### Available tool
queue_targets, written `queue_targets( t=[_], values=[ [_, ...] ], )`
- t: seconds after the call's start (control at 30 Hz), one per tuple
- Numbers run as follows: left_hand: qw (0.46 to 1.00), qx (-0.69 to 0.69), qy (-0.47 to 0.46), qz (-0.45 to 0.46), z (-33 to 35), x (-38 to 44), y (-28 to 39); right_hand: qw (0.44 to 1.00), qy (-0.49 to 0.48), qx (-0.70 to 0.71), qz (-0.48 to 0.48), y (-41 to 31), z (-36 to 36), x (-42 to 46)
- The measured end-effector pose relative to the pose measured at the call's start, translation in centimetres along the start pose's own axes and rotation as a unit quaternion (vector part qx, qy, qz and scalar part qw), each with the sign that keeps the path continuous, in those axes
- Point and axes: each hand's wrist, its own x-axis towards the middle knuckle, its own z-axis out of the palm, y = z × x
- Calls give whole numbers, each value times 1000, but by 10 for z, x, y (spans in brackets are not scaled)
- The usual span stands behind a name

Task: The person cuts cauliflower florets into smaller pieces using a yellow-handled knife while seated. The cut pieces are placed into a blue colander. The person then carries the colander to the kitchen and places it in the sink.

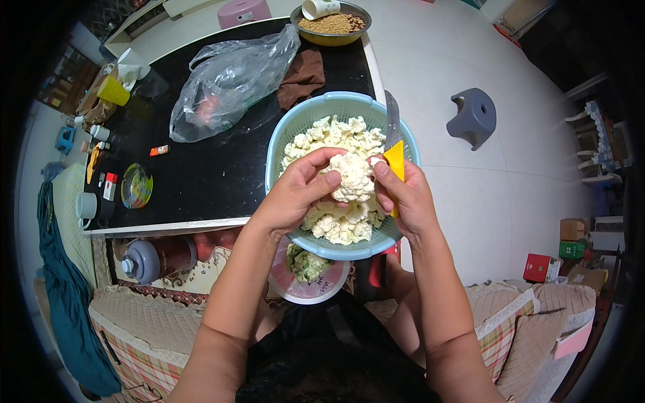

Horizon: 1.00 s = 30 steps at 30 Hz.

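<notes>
My left hand [307, 186] holds a white cauliflower piece [351, 176] between thumb and fingers. My right hand [403, 189] grips the yellow handle of a knife [394, 151], its blade pointing away from me, while the thumb and fingers pinch a small floret at the piece's right side. Both hands are over a light blue plastic colander [278, 126] with many cauliflower florets [332, 226] in it. Below it, a round pink and white container [322, 294] holds a leafy cauliflower remnant [306, 264].
On the black table [201, 176] lie a clear plastic bag [232, 85], a brown cloth [302, 75], a glass ashtray [136, 185] and a mug [86, 206]. A metal bowl [330, 38] stands at its far corner. A grey stool [472, 118] is on the floor at right.
</notes>
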Motion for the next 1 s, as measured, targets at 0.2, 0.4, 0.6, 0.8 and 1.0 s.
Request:
queue_targets(
  t=[0.2, 0.4, 0.6, 0.8, 1.0],
  values=[
    [994, -99, -44, -10, -9, 2, -9, 984, -49, 168, 37, 5, -8, 1],
    [992, -117, -31, 40, -3, 4, -5, 997, 9, 70, 26, 2, -12, 6],
    [991, -58, 25, 120, 0, 8, -4, 995, 85, -42, 9, 2, 3, 3],
    [977, 67, 87, 185, 9, 8, -12, 996, 33, -67, -42, 9, 13, 0],
    [985, 131, 51, 100, -2, 5, 0, 1000, -2, -21, 4, 0, 5, -2]
  ],
)
